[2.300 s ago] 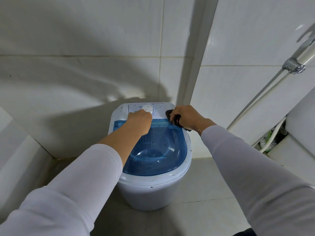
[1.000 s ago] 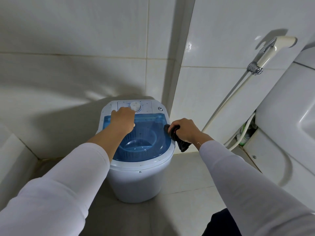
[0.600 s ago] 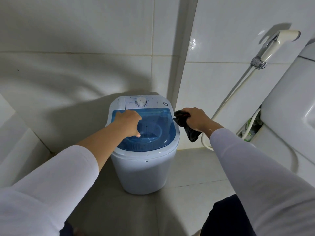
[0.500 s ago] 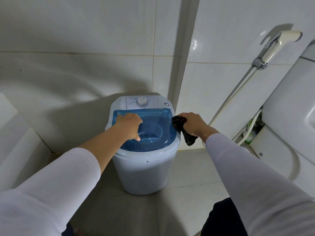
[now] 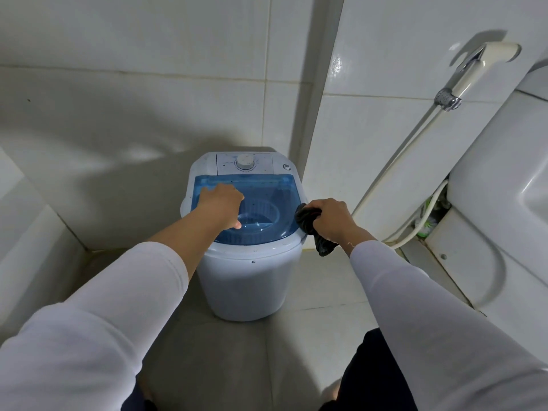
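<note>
A small white washing machine (image 5: 249, 280) stands on the floor in the tiled corner. Its translucent blue lid (image 5: 267, 191) is down, and a white dial (image 5: 245, 162) sits on the panel behind the lid. My left hand (image 5: 221, 203) rests on the left part of the lid with its fingers curled and the thumb touching the plastic. My right hand (image 5: 332, 218) grips a bunched dark cloth (image 5: 307, 221) against the machine's right rim, and the cloth's tail hangs below my wrist.
A white toilet (image 5: 489, 203) fills the right side. A bidet sprayer (image 5: 474, 69) hangs on the wall above it, and its hose (image 5: 394, 167) runs down to the floor beside the machine. A low white ledge (image 5: 26, 232) borders the left. Grey floor tiles (image 5: 225, 351) lie in front.
My left hand left the dial and came down onto the lid. My right hand slid the cloth from the back right corner forward along the right rim. The view pulled back.
</note>
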Motion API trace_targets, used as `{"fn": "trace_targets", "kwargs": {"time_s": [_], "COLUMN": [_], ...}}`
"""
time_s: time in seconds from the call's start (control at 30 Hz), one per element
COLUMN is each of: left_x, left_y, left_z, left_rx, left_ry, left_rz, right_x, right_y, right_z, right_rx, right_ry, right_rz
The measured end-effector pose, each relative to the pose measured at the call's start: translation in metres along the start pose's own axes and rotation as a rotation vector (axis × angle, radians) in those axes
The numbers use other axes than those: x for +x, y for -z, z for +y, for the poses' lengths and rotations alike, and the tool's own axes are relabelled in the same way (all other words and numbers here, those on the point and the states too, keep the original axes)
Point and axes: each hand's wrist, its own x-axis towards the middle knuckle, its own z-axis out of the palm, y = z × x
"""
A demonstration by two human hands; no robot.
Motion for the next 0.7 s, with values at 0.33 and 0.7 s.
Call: {"fn": "trace_targets", "kwargs": {"time_s": [0.33, 0.7], "left_x": [-0.013, -0.017], "left_y": [-0.008, -0.012], "left_z": [-0.001, -0.003], "left_rx": [-0.092, -0.136], "left_ry": [0.02, 0.001], "left_rz": [0.044, 0.111], "right_x": [-0.042, -0.067], "right_y": [-0.019, -0.046], "right_z": [-0.01, -0.044], "right_rx": [0.03, -0.03], "right_ry": [-0.014, 0.066], "right_rz": [0.013, -0.008]}}
